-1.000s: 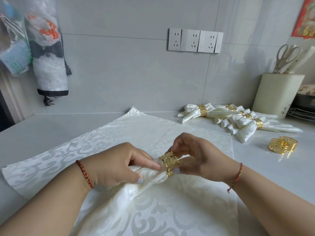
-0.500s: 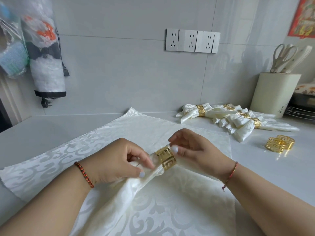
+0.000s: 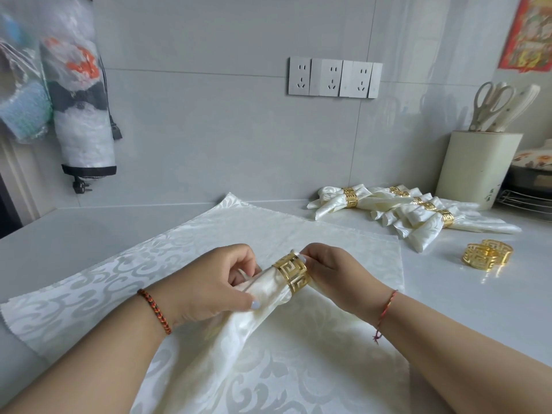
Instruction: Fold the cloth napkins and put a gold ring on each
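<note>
A gathered cream napkin (image 3: 239,330) runs up through a gold fretwork ring (image 3: 292,272) at the middle of the view. My left hand (image 3: 215,285) pinches the napkin just left of the ring. My right hand (image 3: 337,276) holds the ring's right side with its fingertips on the napkin end poking out. Beneath both lies a flat cream damask napkin (image 3: 185,252). Several finished napkins with gold rings (image 3: 418,210) lie at the back right. Two loose gold rings (image 3: 487,253) sit on the counter to the right.
A cream utensil holder (image 3: 478,168) with scissors stands at the far right by the wall, beside a wire rack (image 3: 525,198). Hanging bags (image 3: 77,100) and a plug are on the left wall. Wall sockets (image 3: 334,77) are behind. The white counter (image 3: 448,294) extends right.
The ring has slid further along the gathered napkin and now sits fully around it. Both hands have shifted slightly up and closer together.
</note>
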Demonstrator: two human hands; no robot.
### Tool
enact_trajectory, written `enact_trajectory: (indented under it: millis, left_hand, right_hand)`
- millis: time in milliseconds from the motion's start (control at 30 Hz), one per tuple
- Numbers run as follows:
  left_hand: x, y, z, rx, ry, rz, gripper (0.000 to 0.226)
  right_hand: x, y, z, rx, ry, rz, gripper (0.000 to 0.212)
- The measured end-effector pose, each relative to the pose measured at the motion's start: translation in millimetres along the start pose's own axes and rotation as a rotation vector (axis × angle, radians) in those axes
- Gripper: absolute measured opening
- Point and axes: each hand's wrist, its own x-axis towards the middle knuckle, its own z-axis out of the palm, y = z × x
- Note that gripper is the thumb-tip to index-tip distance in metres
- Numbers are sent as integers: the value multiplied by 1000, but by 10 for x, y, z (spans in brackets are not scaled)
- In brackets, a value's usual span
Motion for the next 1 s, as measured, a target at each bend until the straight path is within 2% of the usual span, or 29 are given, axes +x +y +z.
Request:
enact_trajectory:
  millis: [100, 233, 267, 367, 500, 700, 833, 1000]
  left_hand:
    - [89, 65, 84, -112, -26, -83, 57]
    - [196, 137, 217, -37, -12, -124, 64]
    - [198, 142, 225, -39, -15, -118, 59]
    - [180, 150, 205, -69, -42, -114, 26]
    - [176, 131, 178, -57, -19, -100, 51]
    - [168, 153, 156, -19, -7, -102, 30]
    - [151, 118, 119, -30, -19, -117, 51]
    - [144, 69, 61, -64, -13, -147, 55]
  right_hand:
    - [7, -23, 13, 6, -12, 2, 29]
    - [8, -43, 39, -4, -34, -20, 27]
    - [7, -48, 41, -9, -36, -25, 28]
    - [3, -63, 48, -17, -34, -39, 30]
    - [0, -78, 15, -4, -38, -37, 31]
    - [-15, -95, -28, 30, -29, -1, 26]
    - [-3, -99, -116, 16, 12, 11, 24]
    - [2, -51, -276, 11, 66, 28, 27]
